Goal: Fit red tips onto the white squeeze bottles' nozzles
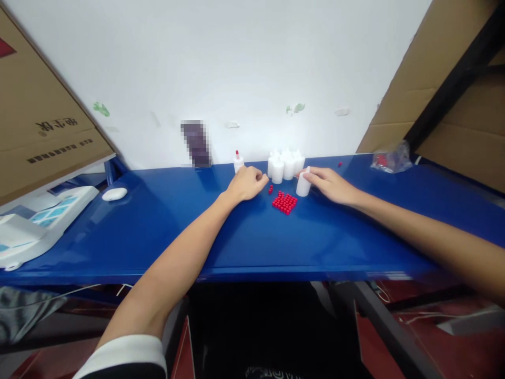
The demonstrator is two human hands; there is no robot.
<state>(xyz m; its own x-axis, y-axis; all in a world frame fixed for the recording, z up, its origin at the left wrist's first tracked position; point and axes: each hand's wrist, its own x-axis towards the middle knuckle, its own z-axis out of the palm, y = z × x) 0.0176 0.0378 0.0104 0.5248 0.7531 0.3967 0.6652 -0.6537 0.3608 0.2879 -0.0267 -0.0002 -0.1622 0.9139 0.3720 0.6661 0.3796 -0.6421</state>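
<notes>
My right hand [325, 183] grips a small white squeeze bottle [303, 186], tilted slightly, just above or on the blue table. My left hand [248, 184] is closed with its fingers curled, beside a few loose red caps [270, 189]; whatever it may hold is hidden. Between the hands lies a cluster of small red caps [284, 202]. Behind them stands a group of white bottles [288, 167] with narrow tips. One white bottle with a red cap [238, 162] stands behind my left hand, partly covered by it.
On the blue table [158, 231] are a white case [114, 194] and a white device [55, 221] at left. A dark blurred object [196, 143] leans on the wall. A clear bag with red pieces [391, 159] lies at back right. Cardboard [51, 110] flanks the table.
</notes>
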